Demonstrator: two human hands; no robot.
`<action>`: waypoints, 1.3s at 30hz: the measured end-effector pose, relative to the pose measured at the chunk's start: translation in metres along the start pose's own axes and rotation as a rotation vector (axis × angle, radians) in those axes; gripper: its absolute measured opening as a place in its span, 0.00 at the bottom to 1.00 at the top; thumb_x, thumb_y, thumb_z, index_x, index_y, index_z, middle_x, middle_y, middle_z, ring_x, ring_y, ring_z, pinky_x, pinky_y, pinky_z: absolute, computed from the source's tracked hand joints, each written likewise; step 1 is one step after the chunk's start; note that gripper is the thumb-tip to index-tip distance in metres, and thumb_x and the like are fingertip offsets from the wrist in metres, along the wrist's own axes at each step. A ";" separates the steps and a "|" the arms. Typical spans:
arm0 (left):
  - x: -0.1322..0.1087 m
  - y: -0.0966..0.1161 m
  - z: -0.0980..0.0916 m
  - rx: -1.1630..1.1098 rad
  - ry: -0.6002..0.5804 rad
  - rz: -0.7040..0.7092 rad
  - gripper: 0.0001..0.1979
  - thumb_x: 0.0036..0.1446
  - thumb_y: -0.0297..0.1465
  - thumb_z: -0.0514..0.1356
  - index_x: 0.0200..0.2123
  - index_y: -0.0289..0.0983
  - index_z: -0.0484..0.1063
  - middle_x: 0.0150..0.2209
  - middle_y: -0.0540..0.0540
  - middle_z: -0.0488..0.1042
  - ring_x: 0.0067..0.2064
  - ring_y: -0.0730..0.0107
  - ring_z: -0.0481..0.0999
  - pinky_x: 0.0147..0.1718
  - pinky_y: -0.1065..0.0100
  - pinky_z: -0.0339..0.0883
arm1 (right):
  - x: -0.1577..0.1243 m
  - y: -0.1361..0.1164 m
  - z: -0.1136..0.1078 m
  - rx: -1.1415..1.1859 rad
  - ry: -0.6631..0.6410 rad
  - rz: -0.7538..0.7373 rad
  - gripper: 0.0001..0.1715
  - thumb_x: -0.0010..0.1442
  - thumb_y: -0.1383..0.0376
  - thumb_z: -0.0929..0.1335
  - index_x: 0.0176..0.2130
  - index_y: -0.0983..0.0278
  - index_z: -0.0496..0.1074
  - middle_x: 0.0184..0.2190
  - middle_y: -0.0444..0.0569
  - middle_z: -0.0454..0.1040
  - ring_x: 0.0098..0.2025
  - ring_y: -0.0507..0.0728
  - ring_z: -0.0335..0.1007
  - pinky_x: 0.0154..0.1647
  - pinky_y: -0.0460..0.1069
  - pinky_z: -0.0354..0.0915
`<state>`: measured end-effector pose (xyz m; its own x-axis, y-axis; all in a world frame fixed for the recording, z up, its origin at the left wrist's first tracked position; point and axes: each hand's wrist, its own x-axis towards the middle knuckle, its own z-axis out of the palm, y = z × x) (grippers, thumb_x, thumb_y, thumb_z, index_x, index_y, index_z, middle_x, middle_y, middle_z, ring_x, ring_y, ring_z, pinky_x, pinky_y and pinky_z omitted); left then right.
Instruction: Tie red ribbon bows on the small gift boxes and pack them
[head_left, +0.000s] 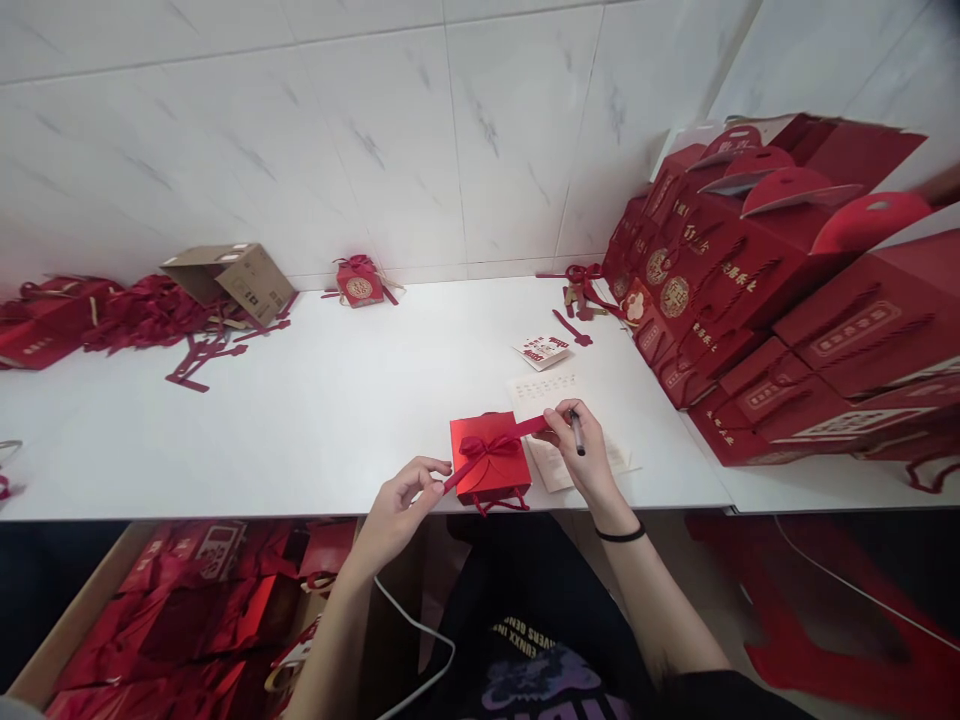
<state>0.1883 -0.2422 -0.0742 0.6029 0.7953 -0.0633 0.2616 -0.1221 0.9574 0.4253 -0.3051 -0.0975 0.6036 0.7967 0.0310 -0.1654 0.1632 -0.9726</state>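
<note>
A small red gift box (491, 462) with a red ribbon bow (489, 447) lies at the front edge of the white table (322, 400). My left hand (405, 497) pinches the ribbon's lower left end beside the box. My right hand (577, 445) pinches the ribbon's upper right end and also holds a dark pen (577, 433) between its fingers. A sheet of paper (559, 425) with writing lies under my right hand.
Stacked red gift bags (757, 300) fill the table's right side. A small card packet (541, 351), a finished small box (360, 281), a tipped cardboard box (232, 275) and red ribbon piles (142, 312) lie farther back. A carton of red bags (195, 610) stands below the table.
</note>
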 end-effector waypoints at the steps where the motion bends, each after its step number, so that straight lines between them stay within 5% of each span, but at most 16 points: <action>1: -0.001 0.000 -0.003 -0.004 0.009 0.006 0.16 0.53 0.42 0.57 0.20 0.38 0.63 0.41 0.42 0.72 0.47 0.59 0.70 0.43 0.64 0.64 | 0.000 0.001 -0.003 -0.004 0.016 -0.014 0.17 0.53 0.54 0.69 0.31 0.61 0.59 0.27 0.41 0.60 0.30 0.51 0.64 0.37 0.53 0.72; 7: 0.001 -0.004 -0.030 -0.169 0.241 -0.002 0.11 0.49 0.39 0.61 0.22 0.37 0.71 0.34 0.44 0.73 0.40 0.61 0.71 0.43 0.63 0.65 | 0.011 0.005 -0.030 0.028 0.157 -0.054 0.18 0.49 0.55 0.71 0.30 0.62 0.61 0.28 0.40 0.58 0.30 0.48 0.61 0.34 0.49 0.71; 13: 0.007 -0.005 -0.059 -0.902 0.715 -0.075 0.06 0.40 0.32 0.63 0.19 0.39 0.69 0.26 0.54 0.71 0.30 0.74 0.71 0.34 0.70 0.70 | 0.020 -0.002 -0.064 0.001 0.354 -0.137 0.20 0.45 0.57 0.73 0.30 0.62 0.60 0.28 0.39 0.58 0.28 0.47 0.61 0.31 0.48 0.71; 24: 0.024 0.012 -0.055 -1.200 0.600 -0.023 0.11 0.44 0.29 0.63 0.20 0.37 0.61 0.20 0.57 0.65 0.25 0.79 0.69 0.31 0.73 0.69 | 0.023 -0.009 -0.082 -0.235 0.426 -0.239 0.20 0.48 0.53 0.72 0.30 0.62 0.61 0.26 0.39 0.60 0.25 0.48 0.63 0.27 0.47 0.69; 32: 0.024 -0.009 -0.059 -0.973 0.614 -0.165 0.11 0.44 0.30 0.62 0.21 0.38 0.59 0.21 0.56 0.63 0.27 0.76 0.69 0.32 0.71 0.69 | 0.024 -0.004 -0.101 -0.580 0.307 -0.227 0.24 0.50 0.46 0.68 0.33 0.62 0.63 0.27 0.44 0.66 0.26 0.54 0.67 0.26 0.49 0.67; 35: 0.028 -0.019 -0.060 -0.735 0.765 -0.228 0.08 0.47 0.34 0.59 0.26 0.38 0.62 0.29 0.52 0.67 0.35 0.71 0.71 0.37 0.65 0.68 | 0.026 0.001 -0.107 -0.787 0.269 -0.274 0.25 0.58 0.46 0.61 0.43 0.63 0.59 0.29 0.49 0.68 0.27 0.57 0.68 0.26 0.51 0.65; 37: 0.032 -0.022 -0.056 -0.400 0.930 -0.138 0.10 0.47 0.36 0.60 0.33 0.40 0.64 0.39 0.49 0.69 0.46 0.65 0.70 0.45 0.61 0.66 | 0.031 0.005 -0.113 -0.970 0.233 -0.322 0.25 0.60 0.48 0.58 0.46 0.66 0.56 0.30 0.53 0.69 0.28 0.60 0.68 0.26 0.52 0.64; 39: 0.035 -0.021 -0.047 -0.050 0.921 0.058 0.16 0.47 0.36 0.61 0.41 0.41 0.64 0.47 0.46 0.67 0.53 0.62 0.65 0.52 0.58 0.61 | 0.040 0.007 -0.120 -1.137 0.164 -0.396 0.21 0.61 0.52 0.58 0.43 0.67 0.59 0.31 0.56 0.68 0.31 0.63 0.68 0.28 0.54 0.65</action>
<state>0.1690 -0.1836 -0.0828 -0.2295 0.9497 0.2133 0.2042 -0.1673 0.9645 0.5418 -0.3419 -0.1312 0.5627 0.7105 0.4227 0.7815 -0.2905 -0.5521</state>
